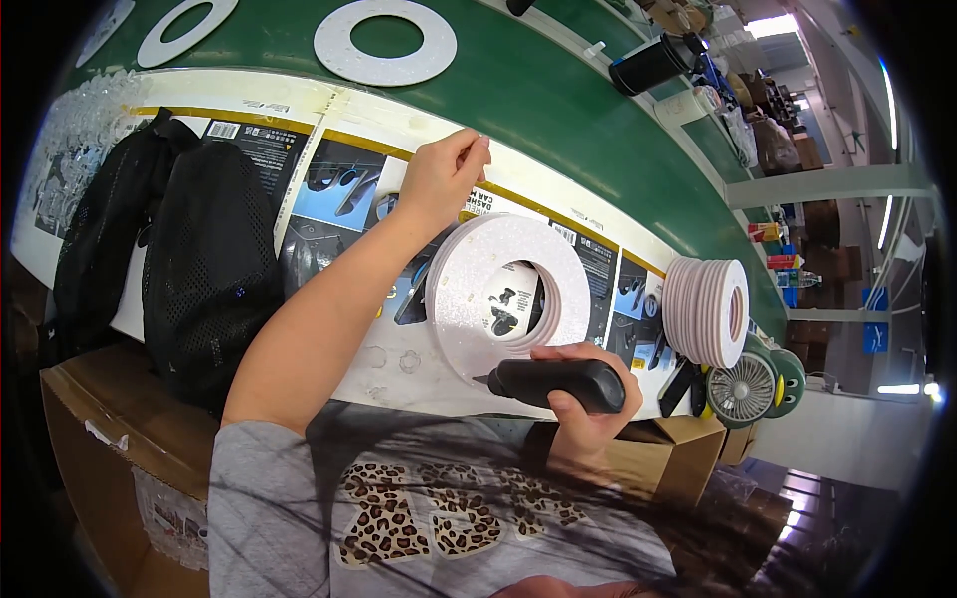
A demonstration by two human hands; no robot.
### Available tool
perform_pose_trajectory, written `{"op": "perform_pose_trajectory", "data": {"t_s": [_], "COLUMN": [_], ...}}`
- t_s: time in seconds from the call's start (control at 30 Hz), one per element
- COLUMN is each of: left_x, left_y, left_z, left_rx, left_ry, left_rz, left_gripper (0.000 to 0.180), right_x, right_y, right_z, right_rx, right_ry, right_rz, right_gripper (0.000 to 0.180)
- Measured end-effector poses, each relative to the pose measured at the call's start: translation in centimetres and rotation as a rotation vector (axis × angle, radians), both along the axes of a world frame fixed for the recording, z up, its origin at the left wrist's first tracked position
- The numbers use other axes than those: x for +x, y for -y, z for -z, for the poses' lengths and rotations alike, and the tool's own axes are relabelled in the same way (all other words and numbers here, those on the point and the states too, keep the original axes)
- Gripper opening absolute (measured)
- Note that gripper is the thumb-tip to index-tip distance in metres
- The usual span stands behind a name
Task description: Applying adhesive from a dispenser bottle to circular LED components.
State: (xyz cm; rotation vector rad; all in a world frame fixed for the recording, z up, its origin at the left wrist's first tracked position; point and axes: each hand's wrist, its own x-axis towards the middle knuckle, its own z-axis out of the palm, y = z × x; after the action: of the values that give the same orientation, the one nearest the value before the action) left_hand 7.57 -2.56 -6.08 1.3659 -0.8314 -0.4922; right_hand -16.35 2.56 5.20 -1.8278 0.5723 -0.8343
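Observation:
A stack of flat white rings [461, 319] lies in front of me on a printed cardboard sheet, with print showing through the centre hole. My right hand [598, 404] is wrapped round a black squeeze bottle [548, 381], tilted on its side. Its thin pointed nozzle reaches the near left rim of the top ring; whether it touches, I cannot tell. Several small shiny spots dot that ring. Beyond the stack, my left hand [444, 174] is raised over the sheet's far edge, fingers curled and pinched together. Anything between those fingertips is too small to make out.
Several white rings [439, 50] lie on the green conveyor belt [518, 110] at the far side. Another ring stack [698, 311] stands right, beside a small green fan [743, 389]. A black mesh bag [209, 269] sits left. Cardboard boxes [130, 419] are below the table edge.

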Motion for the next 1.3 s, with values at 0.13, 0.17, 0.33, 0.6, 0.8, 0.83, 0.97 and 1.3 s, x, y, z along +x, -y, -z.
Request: {"op": "perform_pose_trajectory", "data": {"t_s": [0.13,0.17,0.33,0.6,0.8,0.83,0.97,1.3], "left_x": [0.1,0.1,0.1,0.1,0.3,0.3,0.1,0.2], "left_y": [-0.2,-0.1,-0.1,0.2,0.1,0.1,0.1,0.1], "left_z": [0.1,0.1,0.1,0.3,0.6,0.6,0.6,0.4], "left_rx": [0.016,0.014,0.047,0.027,0.001,0.001,0.020,0.031], "left_ry": [0.020,0.019,0.024,0.024,0.024,0.021,0.006,-0.005], "left_rz": [-0.008,-0.004,-0.008,0.004,0.001,0.013,0.027,0.054], "left_gripper": [0.028,0.028,0.028,0.027,0.027,0.027,0.028,0.030], "right_x": [-0.6,-0.8,-1.0,-3.6,-4.3,-4.4,-4.1,-2.7], "right_y": [0.5,0.6,0.8,5.4,6.8,6.8,6.5,4.9], "right_z": [0.2,0.2,0.6,2.6,2.9,2.8,2.1,1.3], "right_rx": [-0.027,-0.036,0.106,0.358,0.625,0.621,0.878,0.760], "right_ry": [0.031,0.016,0.184,0.461,0.678,0.678,0.749,0.851], "right_rz": [0.010,0.009,0.187,0.208,0.129,0.141,0.150,-0.049], "right_gripper": [0.038,0.040,0.049,0.049,0.034,0.034,0.035,0.045]}}
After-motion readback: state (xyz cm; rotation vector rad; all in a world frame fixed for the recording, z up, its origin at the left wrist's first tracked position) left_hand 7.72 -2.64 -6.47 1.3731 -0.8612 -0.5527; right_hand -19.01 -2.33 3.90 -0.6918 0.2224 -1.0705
